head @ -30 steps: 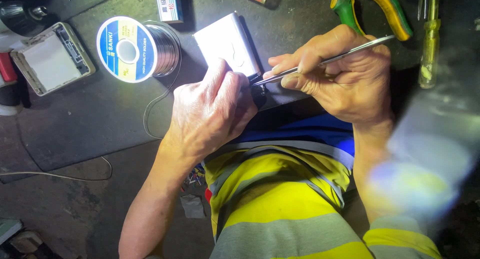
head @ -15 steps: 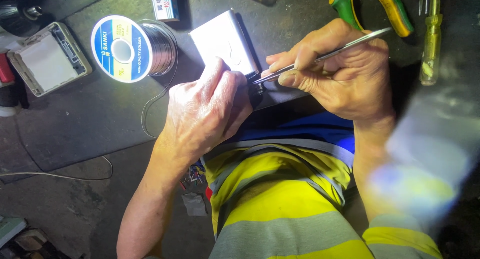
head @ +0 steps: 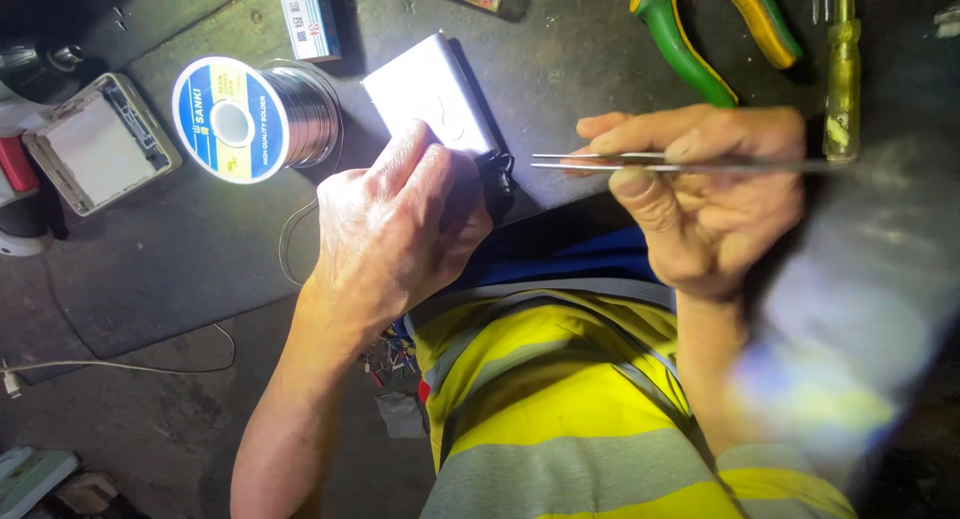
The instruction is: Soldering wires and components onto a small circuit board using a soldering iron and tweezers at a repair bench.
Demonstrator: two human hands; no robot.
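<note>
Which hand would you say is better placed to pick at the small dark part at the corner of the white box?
Probably the right hand: it holds the tweezers, tips toward the dark part, while the left hand rests on the white box.

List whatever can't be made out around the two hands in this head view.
- Small dark part under the left hand: its fingers cover it.
- White box: near end hidden by that hand.
- Tweezers in the right hand: back end lost in blur.
- Pliers and screwdriver: cut off by the top edge.
</note>
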